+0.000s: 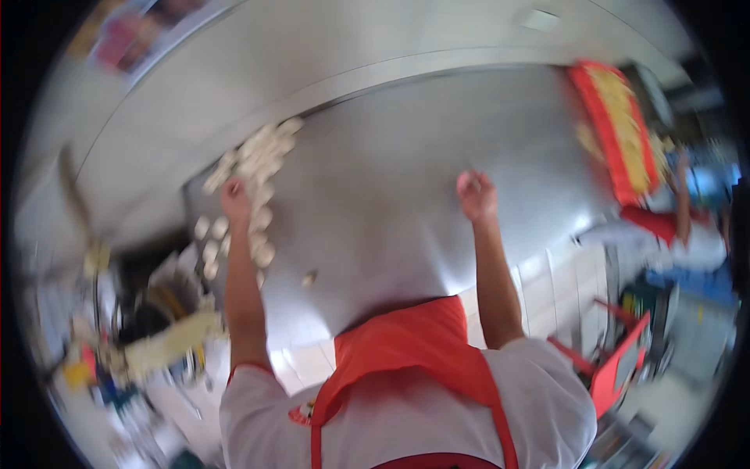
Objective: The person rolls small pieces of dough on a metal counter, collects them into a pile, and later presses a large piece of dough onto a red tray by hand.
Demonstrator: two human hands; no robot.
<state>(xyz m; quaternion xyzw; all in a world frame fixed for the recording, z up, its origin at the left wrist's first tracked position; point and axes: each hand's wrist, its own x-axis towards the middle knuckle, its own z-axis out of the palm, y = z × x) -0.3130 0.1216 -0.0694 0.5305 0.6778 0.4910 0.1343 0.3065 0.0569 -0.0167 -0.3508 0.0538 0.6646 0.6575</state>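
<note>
My left hand [236, 198] is at the edge of a cluster of pale dough pieces [260, 152] on the left of the steel table [391, 141]; its fingers are blurred, so their grip is unclear. Out over bare steel, right of centre, my right hand [476, 194] has curled fingers; whatever they may hold is too blurred to make out. A single small piece [310, 277] lies apart, nearer the front.
A red tray [580, 82] with yellow contents lies at the table's right end, beside another person [695, 242] in white and red. A red stool [625, 371] stands at lower right. Cluttered equipment and containers [168, 344] are at left.
</note>
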